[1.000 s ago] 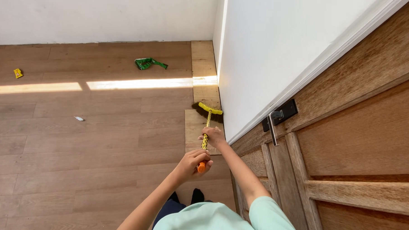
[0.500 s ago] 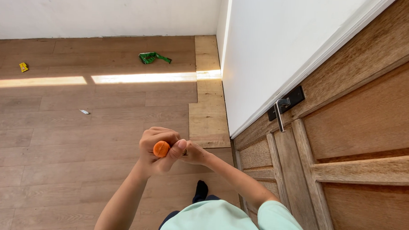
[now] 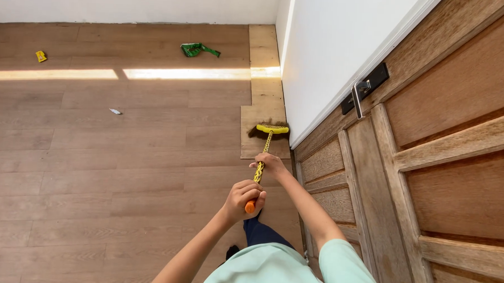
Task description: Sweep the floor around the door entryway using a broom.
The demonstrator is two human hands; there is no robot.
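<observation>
The person stood on a wooden floor (image 3: 122, 170) beside a white wall (image 3: 333, 55) and a panelled wooden door (image 3: 446, 182), holding a broom (image 3: 266, 145) in both hands. The left hand (image 3: 243, 200) was wrapped in a full fist around the top of the handle, just above its orange end cap (image 3: 251, 207), fingers pressed together around the shaft. The right hand (image 3: 271, 163) was closed around the handle lower down, nearer the broom head, with the yellow patterned shaft showing between the two hands. Both grips were tight around the handle; neither hand was spread.

The broom ran away from the person toward the far edge of the floor. Its yellow head (image 3: 272, 129) with dark bristles rested on the floor close to the foot of the white wall, at the corner where the wall met the door frame. The head sat on a paler strip of boards (image 3: 265, 75) that ran along the wall toward the far edge.

A dark metal door handle (image 3: 361, 90) on a black plate was mounted on the door, near its edge by the wall. A band of sunlight (image 3: 120, 74) lay across the floor toward the far side. A crumpled green wrapper (image 3: 196, 49) lay near the far edge, beyond the sunlight. A small yellow scrap (image 3: 41, 56) lay toward the far left corner, and a small white scrap (image 3: 115, 111) lay on the left part of the floor, well apart from the broom.
</observation>
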